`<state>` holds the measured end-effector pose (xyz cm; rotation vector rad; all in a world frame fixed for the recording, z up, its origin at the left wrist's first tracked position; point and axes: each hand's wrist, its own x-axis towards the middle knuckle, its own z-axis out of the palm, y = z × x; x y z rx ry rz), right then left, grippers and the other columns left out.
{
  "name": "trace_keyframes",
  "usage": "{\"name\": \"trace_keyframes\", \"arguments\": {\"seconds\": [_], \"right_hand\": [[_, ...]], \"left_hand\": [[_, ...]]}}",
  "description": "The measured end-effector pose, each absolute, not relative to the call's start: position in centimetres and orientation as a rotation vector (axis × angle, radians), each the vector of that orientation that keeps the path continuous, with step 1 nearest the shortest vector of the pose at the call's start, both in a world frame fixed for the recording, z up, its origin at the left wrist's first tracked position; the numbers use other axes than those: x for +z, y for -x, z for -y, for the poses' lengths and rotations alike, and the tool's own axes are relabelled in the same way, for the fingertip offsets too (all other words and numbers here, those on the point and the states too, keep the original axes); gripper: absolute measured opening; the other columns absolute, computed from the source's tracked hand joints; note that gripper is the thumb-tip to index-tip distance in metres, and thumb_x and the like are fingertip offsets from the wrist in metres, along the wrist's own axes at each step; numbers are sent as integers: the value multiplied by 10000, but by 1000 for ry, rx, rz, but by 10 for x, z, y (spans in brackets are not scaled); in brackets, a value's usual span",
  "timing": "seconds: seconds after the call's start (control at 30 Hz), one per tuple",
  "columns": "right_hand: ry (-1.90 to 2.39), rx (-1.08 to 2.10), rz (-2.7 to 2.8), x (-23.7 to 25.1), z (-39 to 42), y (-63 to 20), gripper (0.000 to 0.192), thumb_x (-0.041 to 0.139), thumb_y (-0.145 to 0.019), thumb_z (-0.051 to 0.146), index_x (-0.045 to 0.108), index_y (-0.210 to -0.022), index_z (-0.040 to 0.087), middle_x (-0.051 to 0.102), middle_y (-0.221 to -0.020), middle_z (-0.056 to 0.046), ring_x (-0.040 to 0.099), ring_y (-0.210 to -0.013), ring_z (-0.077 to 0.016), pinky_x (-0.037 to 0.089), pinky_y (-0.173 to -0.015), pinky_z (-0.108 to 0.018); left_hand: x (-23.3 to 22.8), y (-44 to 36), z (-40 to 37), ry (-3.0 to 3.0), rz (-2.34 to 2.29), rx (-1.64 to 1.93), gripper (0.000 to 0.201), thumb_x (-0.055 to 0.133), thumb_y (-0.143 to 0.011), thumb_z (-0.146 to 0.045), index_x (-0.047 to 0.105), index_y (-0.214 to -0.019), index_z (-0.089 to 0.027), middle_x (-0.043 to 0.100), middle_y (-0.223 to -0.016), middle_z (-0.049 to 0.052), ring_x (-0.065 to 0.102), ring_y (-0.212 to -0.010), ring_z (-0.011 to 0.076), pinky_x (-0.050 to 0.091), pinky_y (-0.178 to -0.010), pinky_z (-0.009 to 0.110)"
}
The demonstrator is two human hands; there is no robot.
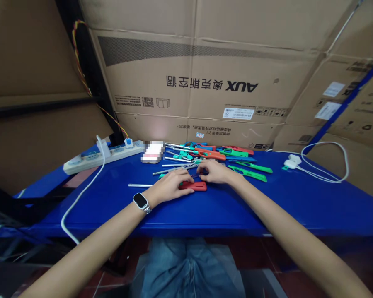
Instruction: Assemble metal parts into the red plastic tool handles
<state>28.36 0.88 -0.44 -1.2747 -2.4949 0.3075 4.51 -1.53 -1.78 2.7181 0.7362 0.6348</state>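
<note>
On the blue table lies a red stick lighter (200, 186), its metal tube (139, 186) pointing left. My left hand (173, 185) grips its handle, thumb on the near side and fingers over the far side. Just beyond the handle, my right hand (214, 171) has its fingers bent into a pinch; what they hold is too small and dark to make out. Behind both hands spreads a pile of lighter parts: an orange lighter body (209, 154), green handle shells (248, 173), metal tubes (176, 165) and small teal pieces (184, 155).
A white power strip (102, 158) and a phone-like device with a blurred screen (153, 152) are at the left back. A white charger with cable (294, 160) lies at right. Cardboard (186, 58) walls the back. The table's front edge (205, 230) runs before my lap.
</note>
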Motion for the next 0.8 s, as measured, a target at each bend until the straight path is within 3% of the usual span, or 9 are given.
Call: {"name": "trace_keyframes", "arguments": {"seconds": [0.13, 0.33, 0.5, 0.67, 0.8], "right_hand": [[1231, 456, 2290, 7, -11, -273, 87, 655, -736, 172, 593, -797, 182, 638, -741, 1, 555, -635, -129, 403, -592, -250], [970, 758, 1672, 16, -10, -257, 274, 611, -802, 335, 482, -1025, 242, 593, -737, 29, 559, -515, -125, 447, -483, -259], [914, 788, 1673, -2, -12, -250, 283, 613, -855, 447, 520, -1018, 235, 624, -759, -7, 664, -670, -191, 562, -649, -347], [967, 644, 1794, -17, -8, -256, 260, 564, -920, 487, 504, -922, 234, 648, -784, -12, 664, -725, -182, 557, -724, -352], [978, 640, 1821, -22, -8, -256, 252, 547, -933, 480, 503, -942, 232, 652, -804, -15, 667, -743, -182, 555, -744, -356]], "left_hand": [[-19, -41, 14, -2675, -759, 629, 210, 670, -889, -358, 677, -1021, -194, 665, -1030, 64, 623, -981, 224, 482, -859, 325], [-13, -36, 11, -2563, -858, 803, 193, 616, -901, -352, 667, -984, -186, 686, -995, 56, 635, -923, 204, 491, -822, 316], [-9, -28, 4, -2470, -914, 879, 158, 523, -885, -217, 670, -932, -184, 696, -945, 46, 643, -867, 184, 501, -802, 313], [-14, -32, 9, -2578, -863, 773, 225, 687, -840, -358, 690, -1002, -201, 688, -1018, 53, 625, -961, 218, 487, -877, 340], [-15, -35, 12, -2631, -884, 623, 256, 708, -843, -392, 713, -1024, -212, 679, -986, 45, 623, -919, 217, 478, -821, 320]]}}
